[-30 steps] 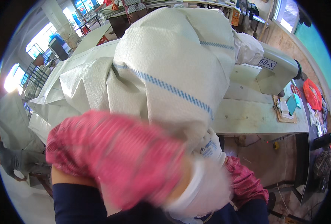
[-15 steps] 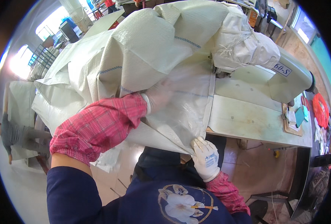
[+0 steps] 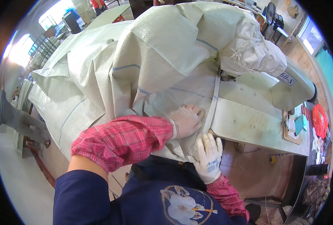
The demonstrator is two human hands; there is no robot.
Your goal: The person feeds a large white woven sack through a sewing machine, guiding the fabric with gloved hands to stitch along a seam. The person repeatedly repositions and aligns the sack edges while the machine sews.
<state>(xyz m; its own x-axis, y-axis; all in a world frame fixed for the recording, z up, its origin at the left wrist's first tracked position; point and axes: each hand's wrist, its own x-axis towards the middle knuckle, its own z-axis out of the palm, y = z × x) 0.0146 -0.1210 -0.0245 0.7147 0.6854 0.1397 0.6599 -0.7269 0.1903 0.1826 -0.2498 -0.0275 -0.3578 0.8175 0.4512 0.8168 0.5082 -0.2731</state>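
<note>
A large sheet of white woven plastic fabric [image 3: 151, 45] with blue dashed stripes lies heaped over the table, its folded hem running down from beneath the sewing machine head. My left hand [image 3: 187, 120], in a thin pale glove under a pink plaid sleeve, presses curled fingers on the fabric beside that hem. Just below it, my right hand [image 3: 208, 156], in a white knit glove, grips the fabric's near corner at the table edge. The sewing machine [image 3: 296, 80] has its head wrapped in white plastic [image 3: 251, 52]; its needle area is mostly hidden.
The pale machine table [image 3: 256, 123] extends to the right. A clipboard [image 3: 293, 129] with a teal item and a red plastic bag [image 3: 320, 120] lie at its right end. A black fan [image 3: 271, 14] stands behind. At the far left is another person [image 3: 14, 118].
My left hand has moved right and nearer to me, from the middle of the fabric to the hem beside my right hand. The fabric's near part has bunched up.
</note>
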